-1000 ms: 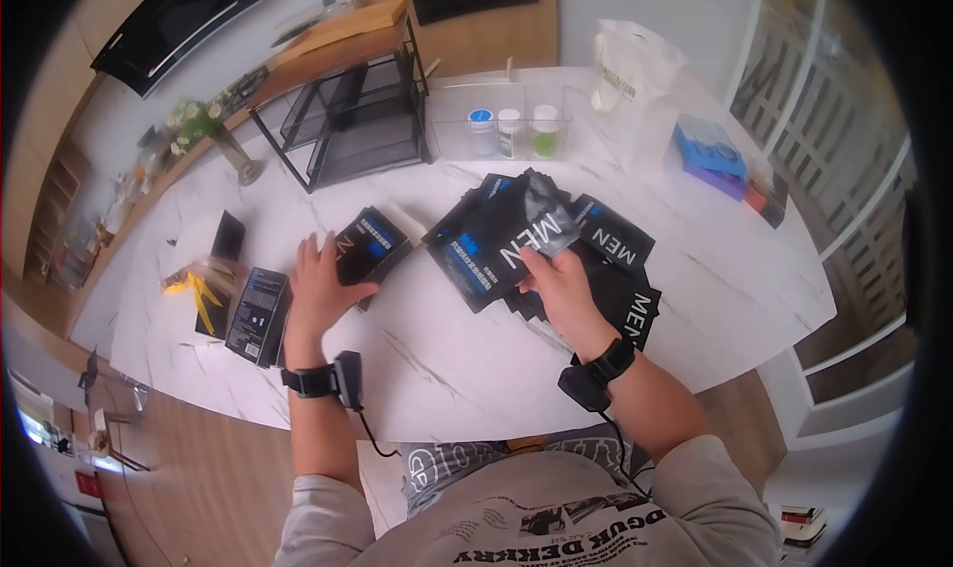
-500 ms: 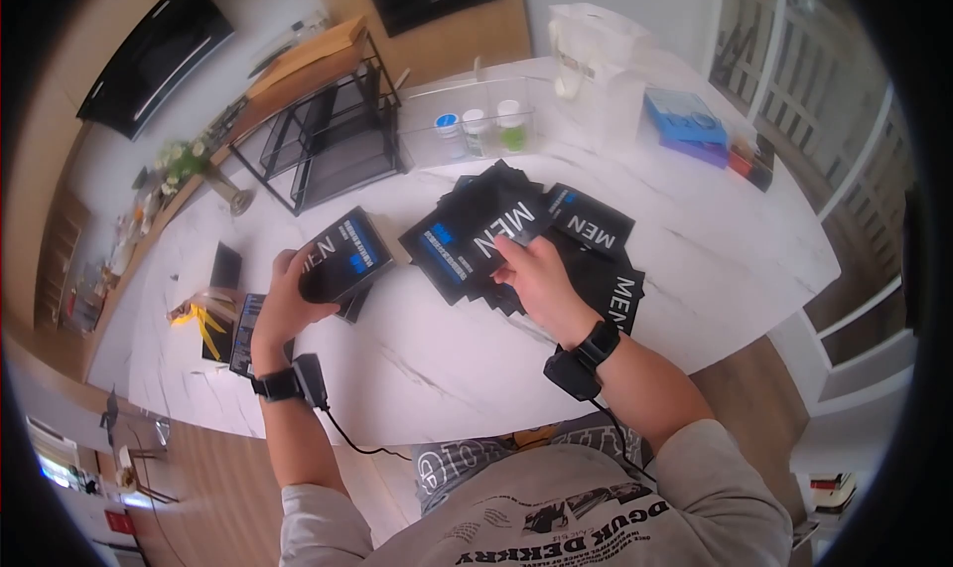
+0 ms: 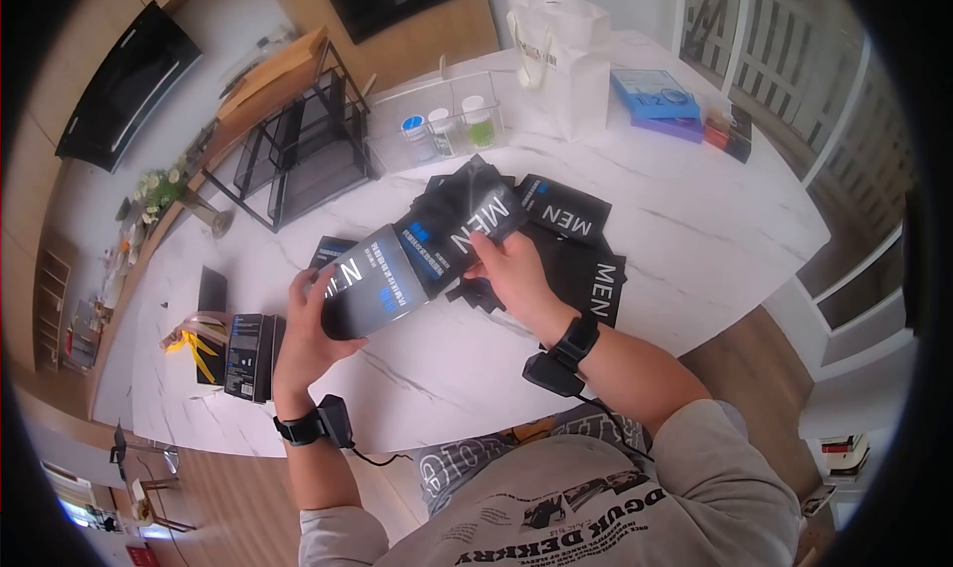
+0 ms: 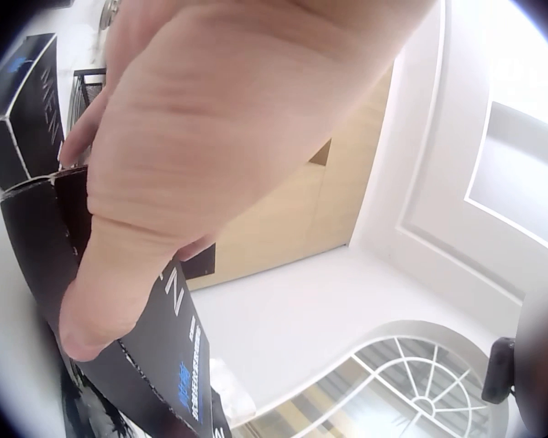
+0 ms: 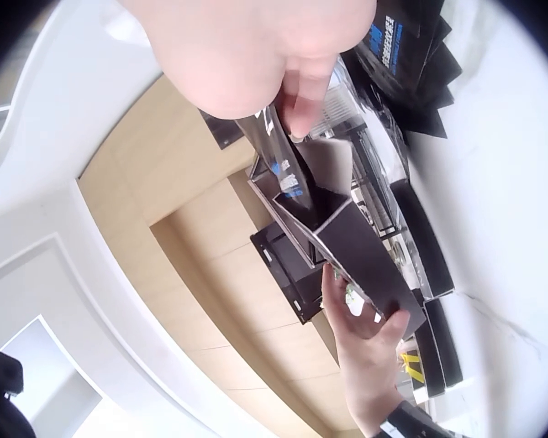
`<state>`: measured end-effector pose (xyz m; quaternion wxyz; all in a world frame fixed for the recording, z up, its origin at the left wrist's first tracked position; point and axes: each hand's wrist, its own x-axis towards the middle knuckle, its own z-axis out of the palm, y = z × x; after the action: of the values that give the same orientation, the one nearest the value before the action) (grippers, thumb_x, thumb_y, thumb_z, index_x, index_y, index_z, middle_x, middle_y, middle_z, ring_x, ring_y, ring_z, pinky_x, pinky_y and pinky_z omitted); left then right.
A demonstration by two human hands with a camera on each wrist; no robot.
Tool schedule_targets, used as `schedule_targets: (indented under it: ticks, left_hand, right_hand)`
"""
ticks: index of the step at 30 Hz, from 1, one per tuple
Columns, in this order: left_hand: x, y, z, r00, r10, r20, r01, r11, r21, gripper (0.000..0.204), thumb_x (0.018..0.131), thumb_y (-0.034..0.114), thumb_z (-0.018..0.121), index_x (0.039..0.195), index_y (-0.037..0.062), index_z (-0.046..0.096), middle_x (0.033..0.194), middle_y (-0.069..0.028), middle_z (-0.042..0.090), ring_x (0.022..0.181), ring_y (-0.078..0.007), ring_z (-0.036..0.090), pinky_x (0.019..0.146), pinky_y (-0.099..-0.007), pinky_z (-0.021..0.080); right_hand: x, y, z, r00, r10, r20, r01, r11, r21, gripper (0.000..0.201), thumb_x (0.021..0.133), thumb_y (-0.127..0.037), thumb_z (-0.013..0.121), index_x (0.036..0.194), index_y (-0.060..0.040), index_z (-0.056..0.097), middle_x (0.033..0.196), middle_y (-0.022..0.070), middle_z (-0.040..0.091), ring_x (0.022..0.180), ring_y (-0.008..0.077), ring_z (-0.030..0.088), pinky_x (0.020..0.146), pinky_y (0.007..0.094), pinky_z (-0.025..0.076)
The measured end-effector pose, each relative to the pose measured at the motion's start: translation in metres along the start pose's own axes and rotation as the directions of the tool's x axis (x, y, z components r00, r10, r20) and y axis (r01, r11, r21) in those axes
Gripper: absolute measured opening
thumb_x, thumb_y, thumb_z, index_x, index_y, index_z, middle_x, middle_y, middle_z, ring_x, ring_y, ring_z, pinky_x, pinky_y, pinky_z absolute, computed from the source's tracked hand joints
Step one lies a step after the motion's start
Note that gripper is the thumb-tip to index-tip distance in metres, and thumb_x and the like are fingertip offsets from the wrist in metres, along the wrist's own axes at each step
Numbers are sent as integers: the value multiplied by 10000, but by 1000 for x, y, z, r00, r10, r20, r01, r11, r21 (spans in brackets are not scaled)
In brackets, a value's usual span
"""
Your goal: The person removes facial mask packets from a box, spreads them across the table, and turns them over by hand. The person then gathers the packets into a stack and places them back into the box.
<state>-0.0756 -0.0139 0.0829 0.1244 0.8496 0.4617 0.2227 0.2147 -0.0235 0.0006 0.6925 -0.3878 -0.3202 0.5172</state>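
My left hand [image 3: 308,344] grips a black box [image 3: 382,287] printed with white and blue lettering, thumb on the near side and fingers at the far side. The box's open end faces right, as the right wrist view shows, with a pale flap [image 5: 331,164] standing up. My right hand [image 3: 516,281] pinches black flat packets [image 3: 486,214] marked MEN between thumb and fingers. Their lower end [image 5: 292,187] reaches into the box's mouth. More black packets [image 3: 601,284] lie spread on the table beneath and right of that hand.
Left of the left hand stand another black box [image 3: 246,358] and a yellow ribbon [image 3: 194,345]. A further black box [image 3: 333,247] lies behind the held one. At the back are a mesh rack [image 3: 313,145], a clear organizer [image 3: 392,155] with bottles, a white paper bag [image 3: 576,70] and a blue box [image 3: 650,92].
The left hand has taken hold of the black box and carried it right, up against the packets. The right hand keeps its pinch on the packets, which are now at the box's opening.
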Motion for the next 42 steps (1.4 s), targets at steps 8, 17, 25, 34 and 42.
schedule_targets:
  ticks: [8, 17, 25, 34, 42]
  left_hand:
    - [0, 11, 22, 998, -7, -70, 11, 998, 65, 1094, 520, 93, 917, 1482, 152, 400, 1456, -186, 330, 1178, -365, 532, 988, -413, 492]
    - [-2, 17, 33, 996, -44, -80, 44, 999, -5, 1098, 527, 103, 914, 1488, 136, 383, 1449, -187, 325, 1218, -368, 497, 1005, -425, 480]
    - [0, 16, 31, 994, -43, -105, 43, 999, -2, 1089, 525, 102, 912, 1480, 120, 391, 1435, -185, 338, 1228, -376, 488, 1011, -433, 476]
    - [0, 24, 33, 992, -3, -123, 8, 999, 44, 1081, 505, 99, 916, 1463, 123, 415, 1436, -203, 352, 1250, -398, 485, 1001, -436, 483]
    - [-2, 23, 32, 994, 14, -110, -14, 1000, 0, 1085, 516, 95, 913, 1473, 123, 401, 1450, -193, 344, 1267, -383, 476, 1015, -427, 478]
  right_hand:
    - [-2, -2, -4, 991, -124, -43, 103, 937, -334, 241, 993, -164, 601, 1056, 67, 619, 869, 104, 704, 661, 149, 697, 568, 274, 535]
    - [-11, -2, 3, 988, 67, 138, -40, 981, -191, 249, 972, -127, 621, 1141, 54, 601, 983, 89, 687, 791, 129, 683, 668, 271, 579]
    - [-2, -16, -1, 995, 84, 58, -85, 996, 19, 249, 946, -116, 649, 1151, 17, 602, 967, 33, 686, 823, 80, 624, 686, 251, 494]
    - [-10, -1, -1, 963, -121, 242, 227, 847, -481, 237, 956, -122, 617, 1138, 30, 621, 802, 101, 683, 674, 100, 602, 606, 271, 478]
    - [-14, -12, 0, 916, 9, 402, 222, 821, -525, 211, 970, -140, 589, 1095, 8, 672, 818, 118, 688, 669, 139, 609, 619, 282, 482]
